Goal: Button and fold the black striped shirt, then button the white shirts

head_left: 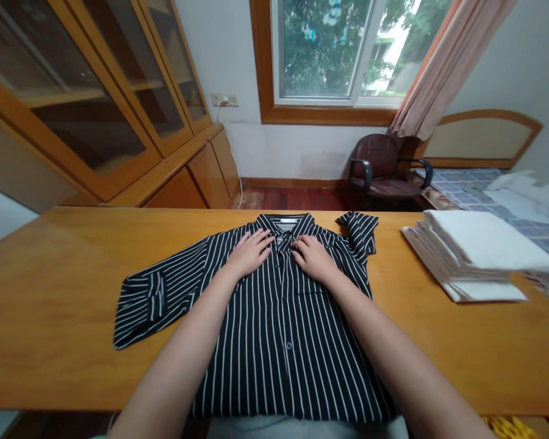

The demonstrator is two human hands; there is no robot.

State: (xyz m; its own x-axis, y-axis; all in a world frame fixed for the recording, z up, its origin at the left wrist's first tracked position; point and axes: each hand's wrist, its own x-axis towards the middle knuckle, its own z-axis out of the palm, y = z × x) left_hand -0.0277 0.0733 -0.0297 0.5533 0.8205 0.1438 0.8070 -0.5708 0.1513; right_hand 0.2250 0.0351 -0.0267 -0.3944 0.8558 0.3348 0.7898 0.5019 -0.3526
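Lying palm-down with its fingers spread a little, the person's left hand (252, 249) touches a black, white-striped, long-sleeved shirt (260, 329) just beside its collar. The right hand (314, 257) sits across the buttoned front, its fingers bent and the tips by the topmost buttons; from where I stand I cannot tell whether it pinches the fabric or only presses on it.

The shirt lies front side up across the middle of the orange-brown wooden tabletop (55, 305), collar at the far edge, hem reaching the near edge. One sleeve (165, 283) slants out toward the left edge, its end doubled back; the other sleeve (361, 235) is bunched up by the far edge. Well to the right of it, near the tabletop's right edge, stands a stack of folded white sheets (489, 244), cloth by the look of them.

I'd judge the step in hand to be settling and smoothing the front below the collar. The next move calls for light, even palms down the button line, and for straightening that bunched sleeve without dragging the collar askew.
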